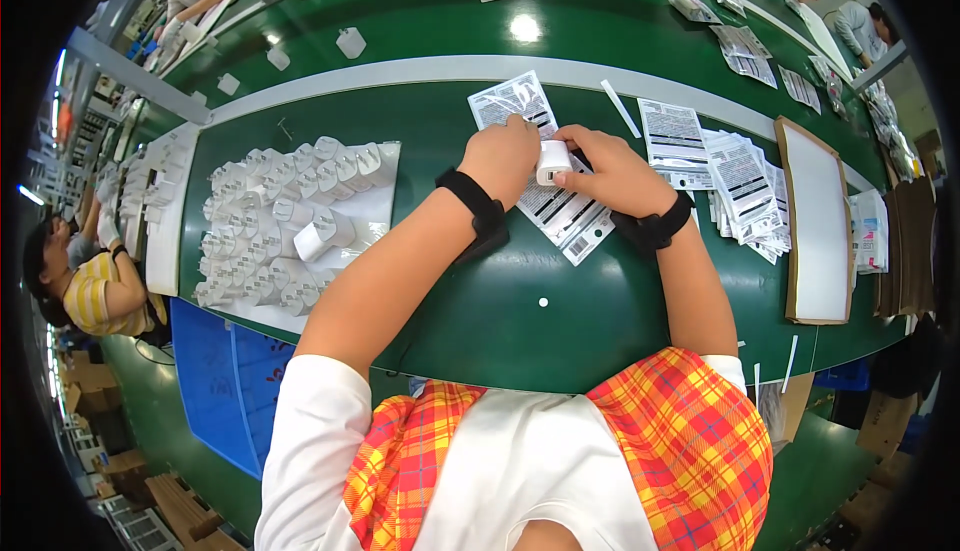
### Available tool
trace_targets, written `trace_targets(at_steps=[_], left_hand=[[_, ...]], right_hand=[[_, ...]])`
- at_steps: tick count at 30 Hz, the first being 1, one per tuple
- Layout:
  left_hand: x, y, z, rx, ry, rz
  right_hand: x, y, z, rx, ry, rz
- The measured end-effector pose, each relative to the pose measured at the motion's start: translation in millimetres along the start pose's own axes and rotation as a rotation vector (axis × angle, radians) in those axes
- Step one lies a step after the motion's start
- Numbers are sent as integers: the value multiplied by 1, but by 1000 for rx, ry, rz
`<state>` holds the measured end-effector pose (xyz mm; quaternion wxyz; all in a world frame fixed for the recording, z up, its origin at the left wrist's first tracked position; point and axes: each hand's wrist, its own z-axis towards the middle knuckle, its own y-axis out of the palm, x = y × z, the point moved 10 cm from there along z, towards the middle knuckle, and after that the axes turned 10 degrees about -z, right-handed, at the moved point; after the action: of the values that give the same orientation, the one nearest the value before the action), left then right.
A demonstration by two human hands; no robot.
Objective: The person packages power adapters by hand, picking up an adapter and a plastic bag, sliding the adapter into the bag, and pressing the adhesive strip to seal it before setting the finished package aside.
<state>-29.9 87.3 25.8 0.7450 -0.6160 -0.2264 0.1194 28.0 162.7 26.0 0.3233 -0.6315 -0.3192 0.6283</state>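
My right hand is closed around a small white USB charger, its port end towards me, with the thumb on its near end. My left hand is curled beside the charger's far left side. Its fingertips are hidden, so what it pinches does not show. Beneath both hands lies a printed silvery plastic pouch. Printed film also shows beyond my left hand; whether it is the same pouch I cannot tell. Both wrists wear black bands.
Many white chargers stand on a sheet at left. Printed pouches are piled at right, beside a shallow cardboard tray. A pale rail divides the table from a green belt carrying pouches and chargers. A blue bin sits below left; co-workers sit around.
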Motion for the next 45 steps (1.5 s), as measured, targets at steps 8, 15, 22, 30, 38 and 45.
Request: trace_targets(at_steps=[8,15,22,30,38,45], left_hand=[[-9,1,17,-148,32,-34],[-34,-3,10,78,188,-233],[-22,-7,17,-103,205,-200],[-12,0,29,-117,45,-42],[-38,4,12,46,-3,-304],[-63,2,1,332,-110,-782]], right_hand=[[6,1,0,0,28,43],[0,-3,0,-18,29,1],[4,-4,0,48,-2,46],[-2,-4,0,37,9,26],[-9,-18,7,205,5,164],[-38,-12,9,429,-96,-389]])
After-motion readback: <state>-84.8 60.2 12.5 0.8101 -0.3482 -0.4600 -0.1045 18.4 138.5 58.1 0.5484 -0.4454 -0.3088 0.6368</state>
